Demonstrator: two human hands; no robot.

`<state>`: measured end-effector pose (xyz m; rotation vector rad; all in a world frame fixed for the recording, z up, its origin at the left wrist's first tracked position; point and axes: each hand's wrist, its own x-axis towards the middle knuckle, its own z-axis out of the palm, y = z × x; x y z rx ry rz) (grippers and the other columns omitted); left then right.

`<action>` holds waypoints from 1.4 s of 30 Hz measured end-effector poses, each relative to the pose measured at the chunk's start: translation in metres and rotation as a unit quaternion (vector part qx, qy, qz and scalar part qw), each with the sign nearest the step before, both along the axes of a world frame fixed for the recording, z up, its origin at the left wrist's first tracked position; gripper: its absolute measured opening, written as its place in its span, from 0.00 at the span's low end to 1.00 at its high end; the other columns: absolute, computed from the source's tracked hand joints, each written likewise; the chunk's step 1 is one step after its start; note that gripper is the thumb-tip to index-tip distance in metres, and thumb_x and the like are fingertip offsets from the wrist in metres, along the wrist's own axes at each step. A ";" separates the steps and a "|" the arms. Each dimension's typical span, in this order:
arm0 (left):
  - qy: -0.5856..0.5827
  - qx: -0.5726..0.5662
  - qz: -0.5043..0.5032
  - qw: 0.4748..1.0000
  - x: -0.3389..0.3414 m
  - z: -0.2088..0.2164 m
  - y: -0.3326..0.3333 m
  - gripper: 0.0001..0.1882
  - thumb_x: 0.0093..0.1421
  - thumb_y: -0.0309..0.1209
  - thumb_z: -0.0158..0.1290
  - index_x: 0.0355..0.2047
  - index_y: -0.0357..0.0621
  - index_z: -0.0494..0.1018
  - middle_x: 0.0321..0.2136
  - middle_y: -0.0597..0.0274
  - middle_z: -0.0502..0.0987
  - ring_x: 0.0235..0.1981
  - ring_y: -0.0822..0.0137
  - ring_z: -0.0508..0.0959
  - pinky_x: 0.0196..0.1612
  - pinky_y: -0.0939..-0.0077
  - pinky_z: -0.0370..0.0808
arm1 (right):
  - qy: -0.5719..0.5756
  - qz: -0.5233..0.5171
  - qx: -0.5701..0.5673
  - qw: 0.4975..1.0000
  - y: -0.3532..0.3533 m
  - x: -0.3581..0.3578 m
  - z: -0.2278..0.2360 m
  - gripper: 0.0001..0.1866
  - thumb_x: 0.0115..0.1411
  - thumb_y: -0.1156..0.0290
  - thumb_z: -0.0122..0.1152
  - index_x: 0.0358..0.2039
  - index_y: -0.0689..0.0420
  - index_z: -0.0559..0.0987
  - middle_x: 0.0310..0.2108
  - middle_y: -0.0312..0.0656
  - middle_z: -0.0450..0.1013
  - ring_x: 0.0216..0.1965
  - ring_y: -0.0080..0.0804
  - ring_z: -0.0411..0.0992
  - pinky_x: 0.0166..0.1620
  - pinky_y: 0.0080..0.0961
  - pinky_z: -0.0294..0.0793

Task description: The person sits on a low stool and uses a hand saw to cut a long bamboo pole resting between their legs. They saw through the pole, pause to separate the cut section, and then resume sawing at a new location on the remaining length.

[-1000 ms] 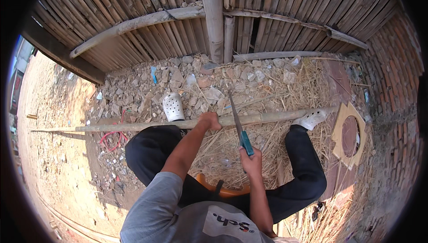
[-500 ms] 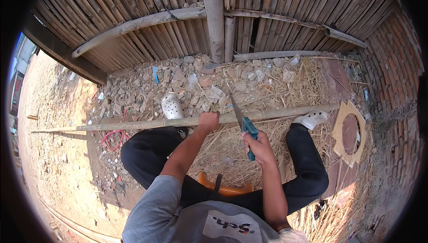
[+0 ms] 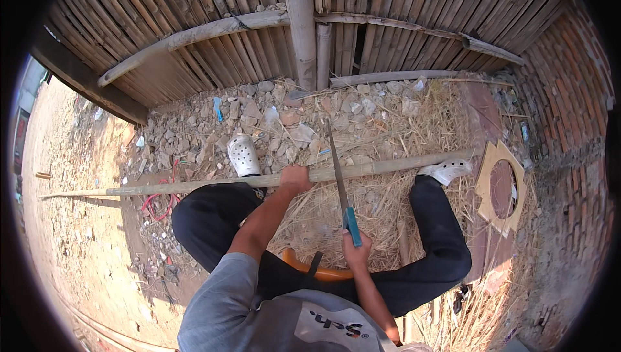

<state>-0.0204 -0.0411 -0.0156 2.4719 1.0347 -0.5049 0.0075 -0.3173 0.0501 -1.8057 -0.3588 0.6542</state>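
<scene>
A long bamboo pole (image 3: 381, 166) lies across in front of me, its thin end reaching far left and its thick end beside my right shoe. My left hand (image 3: 296, 177) is closed round the middle of the pole. My right hand (image 3: 357, 248) grips the teal handle of a handsaw (image 3: 351, 224). The saw's long blade points away from me and crosses the pole just right of my left hand. Whether its teeth have cut into the bamboo cannot be made out. My white clogs (image 3: 243, 155) are on either side, close to the pole.
A bamboo-slat wall (image 3: 162, 61) stands ahead and a brick wall (image 3: 576, 87) at the right. Rubble (image 3: 259, 109) and straw cover the ground. A board with a round hole (image 3: 486, 187) lies at right, a pink cord (image 3: 155, 206) at left, and an orange stool (image 3: 323, 274) shows beneath me.
My right hand has drawn the saw back toward me and slightly left, and the blade now lies across the pole. My left hand keeps its hold. The whole view has shifted a little.
</scene>
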 end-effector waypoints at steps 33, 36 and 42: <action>0.016 -0.333 -0.035 0.942 0.021 -0.046 0.064 0.13 0.38 0.35 0.62 0.26 0.45 0.78 0.27 0.58 0.80 0.32 0.61 0.81 0.36 0.65 0.77 | -0.003 0.058 -0.057 0.997 -0.057 -0.009 0.041 0.05 0.55 0.73 0.61 0.25 0.61 0.77 0.16 0.32 0.66 0.20 0.16 0.64 0.25 0.20 0.66; -0.065 -0.035 -0.053 0.996 0.007 -0.018 0.027 0.16 0.41 0.40 0.61 0.30 0.45 0.79 0.32 0.53 0.81 0.37 0.56 0.82 0.40 0.62 0.77 | 0.012 0.058 -0.047 0.997 -0.054 -0.012 0.032 0.05 0.55 0.73 0.61 0.25 0.61 0.77 0.16 0.32 0.67 0.20 0.16 0.64 0.25 0.20 0.66; -0.065 -0.010 -0.032 0.997 0.005 -0.038 0.024 0.17 0.41 0.40 0.60 0.28 0.40 0.80 0.30 0.52 0.82 0.34 0.57 0.82 0.39 0.64 0.78 | -0.012 0.065 -0.042 0.997 -0.051 -0.017 0.042 0.08 0.57 0.73 0.61 0.23 0.61 0.75 0.15 0.31 0.67 0.19 0.15 0.64 0.23 0.20 0.65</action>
